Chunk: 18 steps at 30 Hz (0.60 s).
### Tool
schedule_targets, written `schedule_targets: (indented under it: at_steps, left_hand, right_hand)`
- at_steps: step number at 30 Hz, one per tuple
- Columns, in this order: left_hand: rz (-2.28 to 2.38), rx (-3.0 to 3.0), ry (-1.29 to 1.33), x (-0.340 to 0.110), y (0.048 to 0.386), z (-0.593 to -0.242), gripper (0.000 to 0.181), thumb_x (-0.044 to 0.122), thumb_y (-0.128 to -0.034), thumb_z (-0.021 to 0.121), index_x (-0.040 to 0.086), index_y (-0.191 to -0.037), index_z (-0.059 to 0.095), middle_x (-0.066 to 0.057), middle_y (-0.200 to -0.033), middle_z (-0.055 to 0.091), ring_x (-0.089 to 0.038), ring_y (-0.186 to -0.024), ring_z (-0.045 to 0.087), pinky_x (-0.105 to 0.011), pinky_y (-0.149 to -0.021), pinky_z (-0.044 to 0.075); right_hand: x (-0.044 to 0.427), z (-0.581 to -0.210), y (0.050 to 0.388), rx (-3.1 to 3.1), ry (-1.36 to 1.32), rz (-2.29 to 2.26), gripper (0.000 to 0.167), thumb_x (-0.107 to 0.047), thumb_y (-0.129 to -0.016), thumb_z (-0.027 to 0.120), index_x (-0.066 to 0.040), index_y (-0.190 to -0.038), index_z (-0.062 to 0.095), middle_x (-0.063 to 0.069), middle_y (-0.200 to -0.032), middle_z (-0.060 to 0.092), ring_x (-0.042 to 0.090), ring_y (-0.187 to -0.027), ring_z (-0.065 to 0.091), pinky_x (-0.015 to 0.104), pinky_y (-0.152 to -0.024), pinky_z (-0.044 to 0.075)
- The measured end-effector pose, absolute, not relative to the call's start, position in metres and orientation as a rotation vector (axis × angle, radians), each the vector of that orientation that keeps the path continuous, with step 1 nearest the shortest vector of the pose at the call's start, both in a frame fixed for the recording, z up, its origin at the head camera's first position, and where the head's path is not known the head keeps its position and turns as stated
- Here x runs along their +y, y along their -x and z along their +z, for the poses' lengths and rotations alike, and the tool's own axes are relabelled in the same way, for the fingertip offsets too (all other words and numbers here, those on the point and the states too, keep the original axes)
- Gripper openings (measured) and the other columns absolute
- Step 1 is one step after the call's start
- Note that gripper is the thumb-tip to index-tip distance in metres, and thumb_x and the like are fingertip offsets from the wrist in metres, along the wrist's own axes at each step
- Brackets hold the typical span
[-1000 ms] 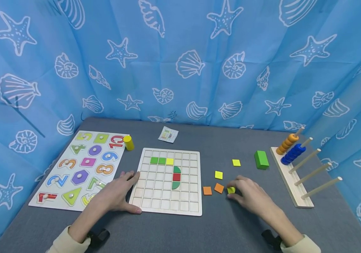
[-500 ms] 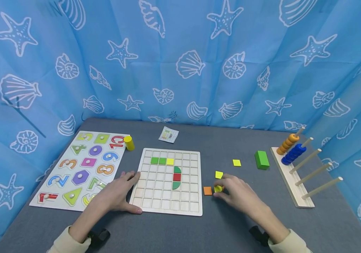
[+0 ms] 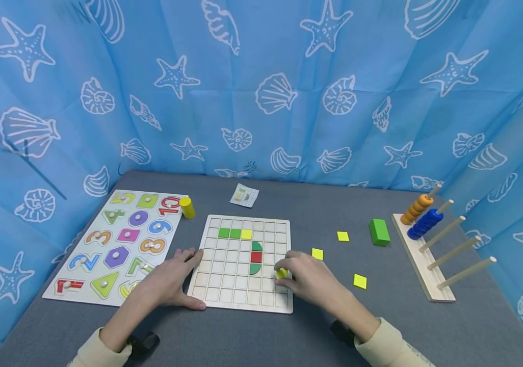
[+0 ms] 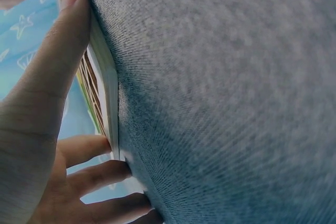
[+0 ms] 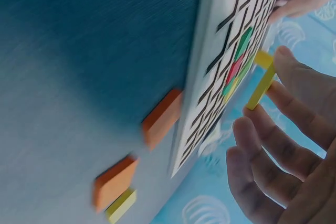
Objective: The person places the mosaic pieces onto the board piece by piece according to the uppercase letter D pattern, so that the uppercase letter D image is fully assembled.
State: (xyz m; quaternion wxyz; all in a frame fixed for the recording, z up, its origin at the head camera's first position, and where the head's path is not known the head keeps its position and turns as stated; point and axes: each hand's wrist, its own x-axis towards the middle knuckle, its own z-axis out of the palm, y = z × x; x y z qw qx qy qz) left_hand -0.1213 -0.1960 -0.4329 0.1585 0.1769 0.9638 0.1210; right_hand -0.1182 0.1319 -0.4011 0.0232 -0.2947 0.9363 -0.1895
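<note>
Right grip in pinch on yellow tile over board, left grip spread alongside.

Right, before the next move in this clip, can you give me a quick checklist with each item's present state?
1. Grip on the yellow tile: ok, the right hand pinches it between thumb and finger.
2. Grid board steadied: ok, the left hand rests against its left side.
3. Yellow tile seated in a cell: not ok, it is held above the board.
4. Bare cells right of the red square: ok, some show.
5. Printed card readable: cannot tell, its pattern is too small here.
</note>
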Motion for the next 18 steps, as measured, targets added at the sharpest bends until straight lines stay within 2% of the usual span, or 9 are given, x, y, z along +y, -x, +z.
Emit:
schedule_targets:
  at_steps: [18]
  left_hand:
    - [0.337,2.785,-0.525,-0.197,0.121,-0.434,0.125,0.072,-0.0631,0.085,0.002,-0.156,0.039,-0.029,-0.157,0.043,-0.058,-0.141,0.043,-0.068,-0.109,0.044]
  right_hand:
    - [0.069,-0.414,0.124,2.881,1.053,-0.535,0.022,-0.027,-0.083,0.086,-0.013,-0.099,0.081,-0.001,-0.088,0.072,0.006,-0.069,0.057,0.017,-0.052,0.040]
